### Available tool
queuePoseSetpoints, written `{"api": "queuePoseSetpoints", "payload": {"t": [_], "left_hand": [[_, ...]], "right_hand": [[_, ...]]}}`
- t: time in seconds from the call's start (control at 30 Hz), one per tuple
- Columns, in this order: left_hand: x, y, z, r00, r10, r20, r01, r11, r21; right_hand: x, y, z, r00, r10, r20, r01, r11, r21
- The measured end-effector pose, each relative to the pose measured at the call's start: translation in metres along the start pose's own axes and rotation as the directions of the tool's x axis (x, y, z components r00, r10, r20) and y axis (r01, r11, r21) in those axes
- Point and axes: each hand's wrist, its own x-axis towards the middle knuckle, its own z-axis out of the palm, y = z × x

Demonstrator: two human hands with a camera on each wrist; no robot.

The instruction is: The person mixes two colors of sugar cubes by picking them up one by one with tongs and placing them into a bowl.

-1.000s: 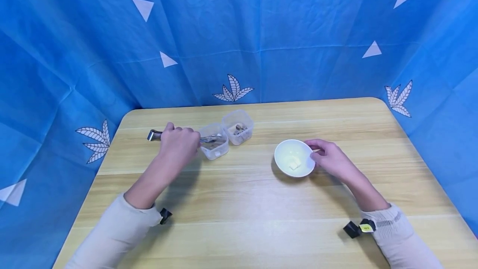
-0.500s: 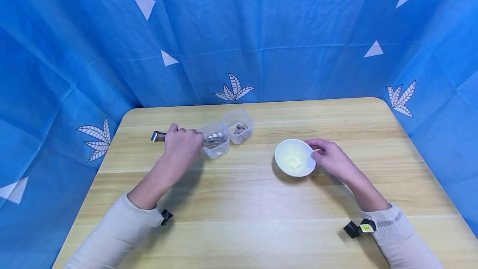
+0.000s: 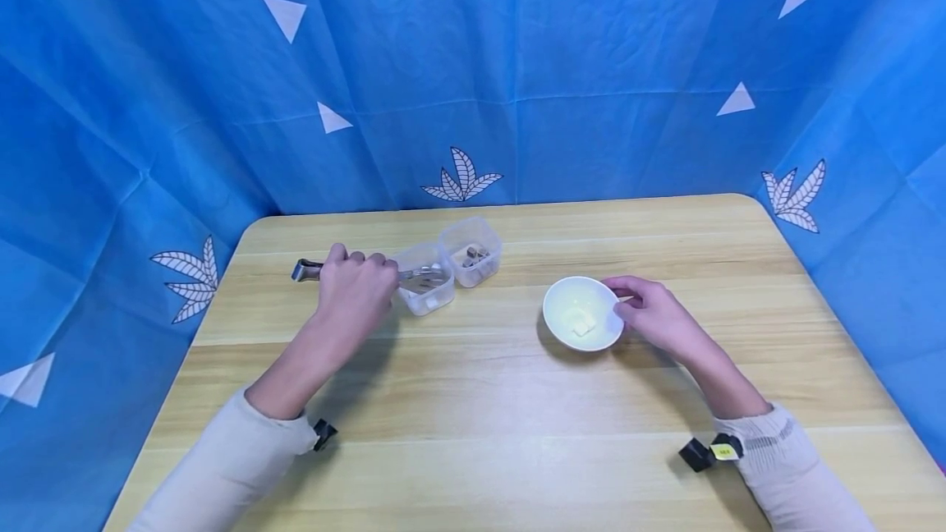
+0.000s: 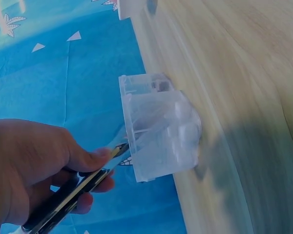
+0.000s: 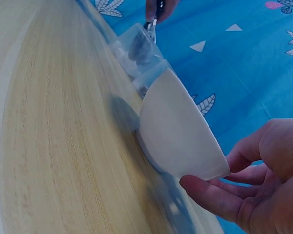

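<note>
A: Nearest, bottom edge of the head view?
B: Two cream sleeves, lower left (image 3: 222, 466) and lower right (image 3: 798, 474). Small black tag with a yellow label (image 3: 713, 451) at the right cuff, small black clip (image 3: 323, 435) at the left cuff. Pale wooden surface (image 3: 480, 433) beneath both.

A: Right of centre?
B: Right hand (image 3: 654, 314), fingers loosely curved, fingertips touching the right rim of a white bowl (image 3: 582, 313). Bowl upright on the surface, just right of centre frame. One pale cube (image 3: 582, 323) inside. Same bowl (image 5: 178, 131) from the right wrist view, thumb and fingers cupping its rim, not clamped.

A: Left of centre?
B: Left hand (image 3: 355, 290), grip closed around metal tongs (image 3: 310, 270). Handle end sticking out left of the knuckles, tip end reaching right into the nearer clear plastic tub (image 3: 424, 290). In the left wrist view, thumb and fingers (image 4: 85, 158) pinching the tongs (image 4: 73, 197) near their middle, tips past the tub's (image 4: 158, 129) rim. Tongs' arms close together; anything between the tips, cannot tell. Pale lumps dimly visible through the tub wall.

A: Farther back?
B: Second clear tub (image 3: 470, 250), touching the first at its upper right, brownish pieces inside. Both tubs left of centre, mid-frame.

A: Farthest?
B: Blue cloth backdrop (image 3: 517, 64) across the upper frame and both sides, printed with white triangles and leaf sprigs.
</note>
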Motion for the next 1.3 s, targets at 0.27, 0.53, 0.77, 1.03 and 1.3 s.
{"api": "queuePoseSetpoints", "payload": {"t": [0.27, 0.53, 0.77, 1.03, 1.3], "left_hand": [[-0.006, -0.004, -0.001, 0.993, -0.033, -0.115, 0.031, 0.999, -0.014], [-0.013, -0.008, -0.001, 0.982, -0.060, -0.178, 0.056, 0.998, -0.028], [-0.020, -0.013, 0.001, 0.959, -0.080, -0.271, 0.072, 0.997, -0.040], [-0.025, -0.016, 0.002, 0.944, -0.114, -0.311, 0.084, 0.991, -0.108], [-0.028, -0.013, 0.000, 0.929, -0.135, -0.344, 0.085, 0.984, -0.157]], "right_hand": [[-0.001, 0.000, 0.000, 1.000, 0.000, -0.004, 0.000, 1.000, -0.011], [-0.001, 0.001, 0.000, 1.000, 0.002, 0.000, -0.002, 1.000, -0.004], [-0.001, -0.001, 0.001, 1.000, 0.003, -0.003, -0.003, 1.000, -0.007], [0.000, 0.000, 0.001, 1.000, 0.005, 0.001, -0.005, 1.000, 0.015], [0.000, 0.002, 0.002, 1.000, -0.007, 0.003, 0.007, 1.000, 0.023]]}}
